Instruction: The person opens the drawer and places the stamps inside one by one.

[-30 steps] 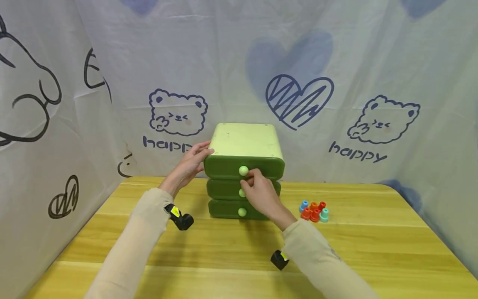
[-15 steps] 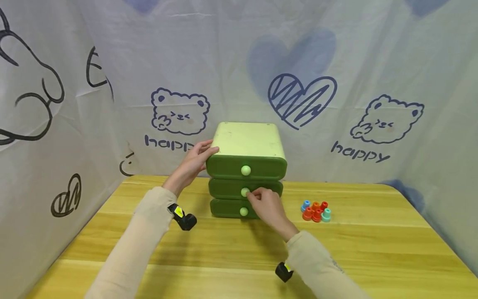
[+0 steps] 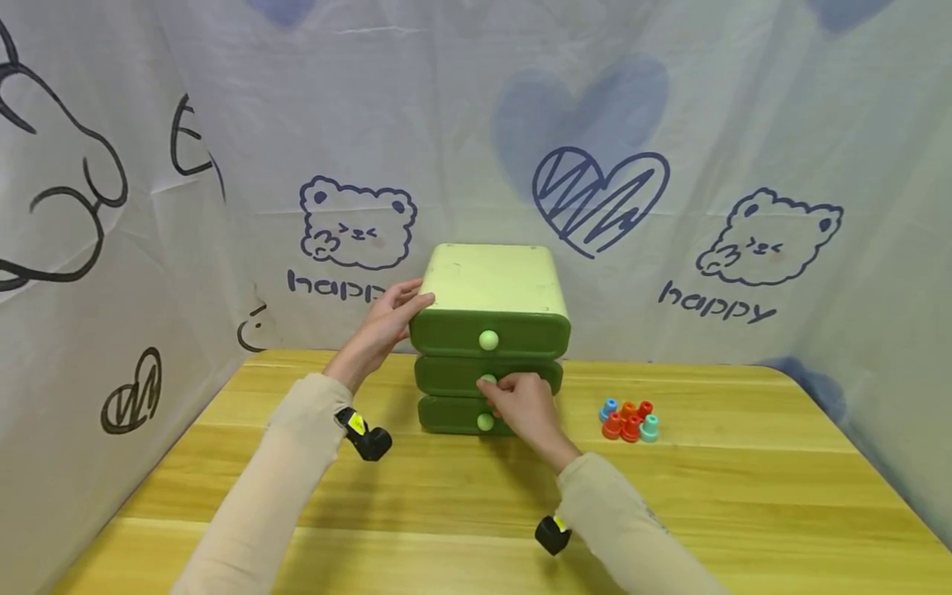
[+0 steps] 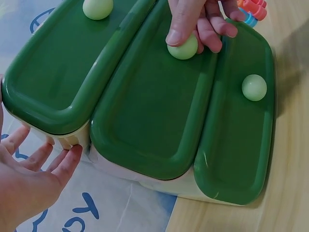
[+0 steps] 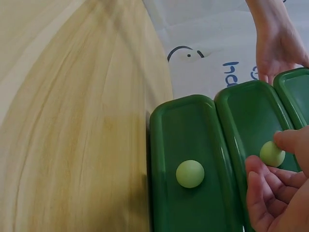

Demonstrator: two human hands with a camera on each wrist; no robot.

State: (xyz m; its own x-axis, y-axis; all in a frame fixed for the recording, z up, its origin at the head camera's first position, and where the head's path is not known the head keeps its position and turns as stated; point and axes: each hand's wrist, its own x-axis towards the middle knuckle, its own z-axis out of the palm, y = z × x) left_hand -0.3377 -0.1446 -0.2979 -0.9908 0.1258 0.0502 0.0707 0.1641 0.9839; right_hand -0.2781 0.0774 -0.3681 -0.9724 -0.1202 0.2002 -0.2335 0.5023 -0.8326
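A small cabinet (image 3: 494, 277) with a pale green top and three dark green drawers stands on the wooden table, all drawers pushed in. My left hand (image 3: 383, 322) rests against its upper left side, thumb on the top edge and fingers extended along the side. At the front, my right hand (image 3: 531, 409) pinches the round middle knob (image 4: 183, 48) between thumb and fingers. The top knob (image 3: 488, 340) sits above that hand and the bottom knob (image 5: 190, 174) below it, both untouched.
Right of the cabinet, several small red, orange, blue and teal peg-like pieces (image 3: 628, 421) stand clustered on the wooden table (image 3: 714, 496). A white cloth (image 3: 461, 124) with bear and heart drawings hangs close behind and along the sides.
My right hand has come down from between the top and middle knobs to the middle knob, then moved slightly left around it. My left hand has stayed at the cabinet's side.
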